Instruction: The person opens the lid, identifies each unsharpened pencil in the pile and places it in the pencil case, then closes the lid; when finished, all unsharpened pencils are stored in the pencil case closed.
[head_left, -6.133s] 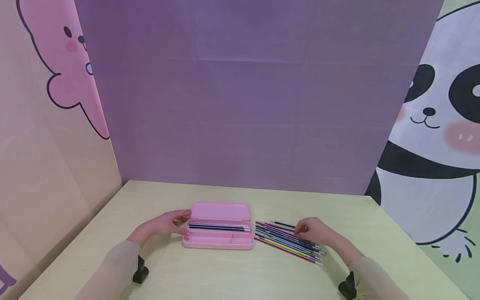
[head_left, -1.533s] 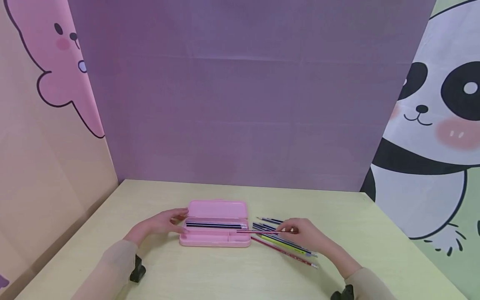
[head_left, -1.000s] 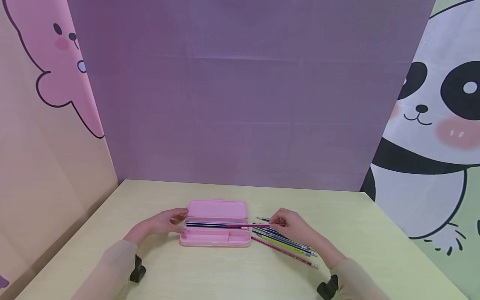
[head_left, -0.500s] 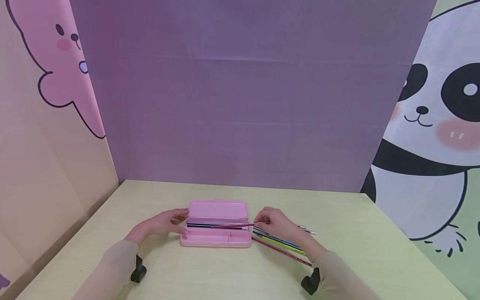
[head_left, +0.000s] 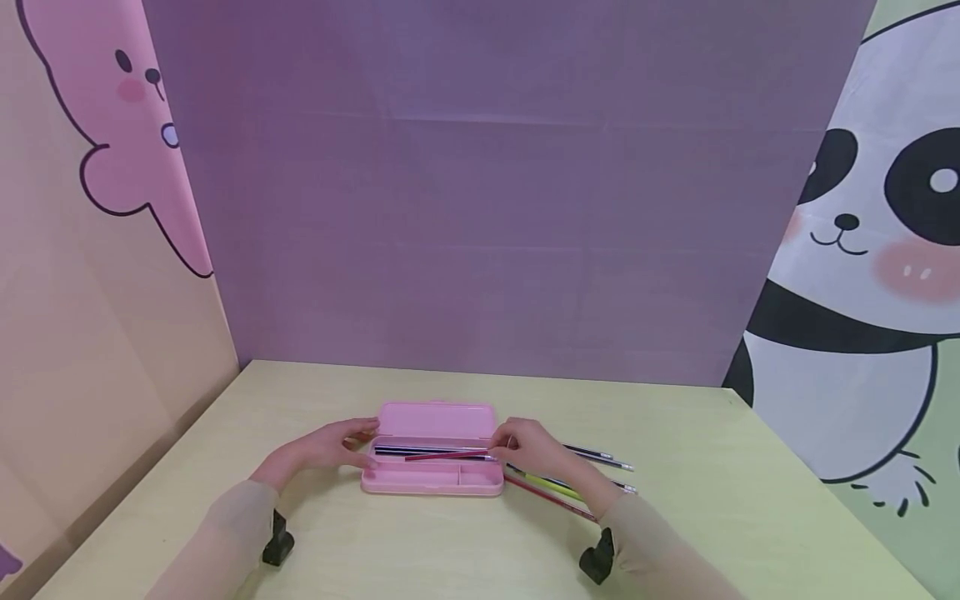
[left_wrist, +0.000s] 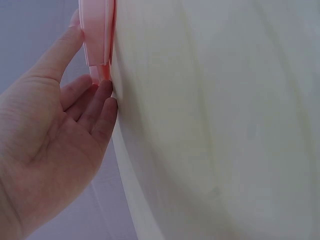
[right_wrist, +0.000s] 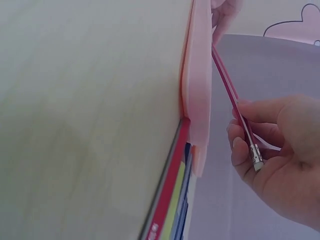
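Observation:
A pink pencil case point(head_left: 420, 479) lies unfolded on the table, with dark striped pencils point(head_left: 390, 451) in its upper compartment. My left hand point(head_left: 333, 446) holds the case's left end, thumb on the front part and fingers by the lid; the left wrist view shows the hand point(left_wrist: 60, 125) at the case end point(left_wrist: 97, 35). My right hand point(head_left: 528, 447) pinches a red pencil point(head_left: 442, 455) slanting over the compartment. In the right wrist view the hand point(right_wrist: 280, 145) has the red pencil point(right_wrist: 231, 92) between thumb and fingers, white eraser near the palm.
Several loose pencils point(head_left: 551, 498), red, yellow-green and dark, lie right of the case, partly under my right forearm. Two dark ones point(head_left: 600, 456) lie farther back. A purple panel point(head_left: 480, 208) stands behind the table point(head_left: 315, 392).
My right hand has carried the red pencil from the loose pencils leftward, over the case's upper compartment. The left hand has stayed at the case's left end.

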